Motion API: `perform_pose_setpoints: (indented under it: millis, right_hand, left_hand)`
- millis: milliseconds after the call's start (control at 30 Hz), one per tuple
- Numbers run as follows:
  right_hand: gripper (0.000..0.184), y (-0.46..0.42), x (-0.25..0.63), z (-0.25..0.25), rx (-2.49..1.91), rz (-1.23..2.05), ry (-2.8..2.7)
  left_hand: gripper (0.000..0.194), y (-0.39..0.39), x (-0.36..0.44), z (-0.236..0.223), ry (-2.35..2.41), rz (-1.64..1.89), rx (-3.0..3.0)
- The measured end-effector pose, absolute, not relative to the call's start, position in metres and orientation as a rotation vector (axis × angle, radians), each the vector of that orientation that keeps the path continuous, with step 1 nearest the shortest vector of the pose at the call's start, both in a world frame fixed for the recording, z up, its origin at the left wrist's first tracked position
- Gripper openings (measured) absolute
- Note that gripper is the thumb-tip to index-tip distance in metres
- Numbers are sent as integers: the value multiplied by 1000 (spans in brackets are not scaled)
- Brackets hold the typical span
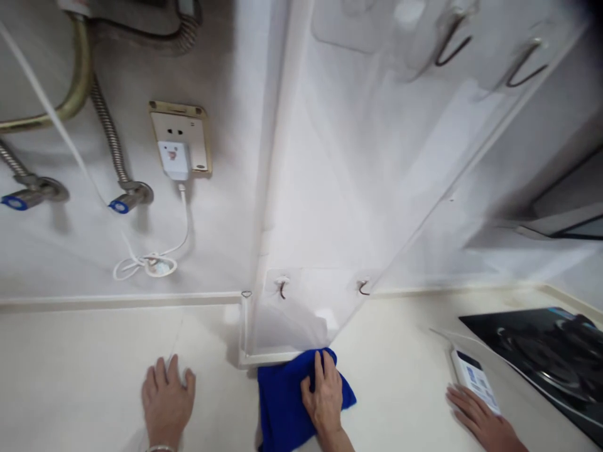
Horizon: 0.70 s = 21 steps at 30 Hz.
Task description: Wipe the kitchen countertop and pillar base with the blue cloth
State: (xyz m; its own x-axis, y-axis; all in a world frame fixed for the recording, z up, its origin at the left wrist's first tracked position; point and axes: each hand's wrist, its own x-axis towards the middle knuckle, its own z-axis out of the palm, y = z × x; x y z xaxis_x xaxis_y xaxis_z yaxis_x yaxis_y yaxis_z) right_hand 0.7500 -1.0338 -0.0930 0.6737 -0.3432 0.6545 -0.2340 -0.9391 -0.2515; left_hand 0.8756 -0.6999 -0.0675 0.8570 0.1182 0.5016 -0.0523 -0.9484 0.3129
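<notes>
Under my right hand (325, 392) is a blue cloth (282, 402), bunched against the foot of the white pillar (330, 188). My fingers press the cloth to the pillar's base, with the thumb bent at the left; part of the cloth spreads over the counter. My left hand (168, 398) lies palm down on the cream countertop (94, 370), fingers somewhat spread, holding nothing. At the right, another person's hand (473, 411) rests beside a white box-shaped thing (475, 376) with a dark end.
A black gas stove (546, 351) stands at the far right, a thin white cord in front. Clear hooks (282, 285) stick to the pillar. On the left wall are a socket (200, 141) with a white plug (174, 162), a tied cable (146, 263) and blue-capped valves (129, 198).
</notes>
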Motion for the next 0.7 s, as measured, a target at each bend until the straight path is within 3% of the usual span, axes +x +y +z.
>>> perform_pose_setpoints:
  millis: [333,700]
  right_hand:
    - [75,-945,771,-91,-2777,-1082,307]
    - [60,-916,784,-78,-2871,-1160,268]
  left_hand:
    - [57,-699,874,-70,73,722,2746]
    - [57,-702,875,-66,58,799,2739]
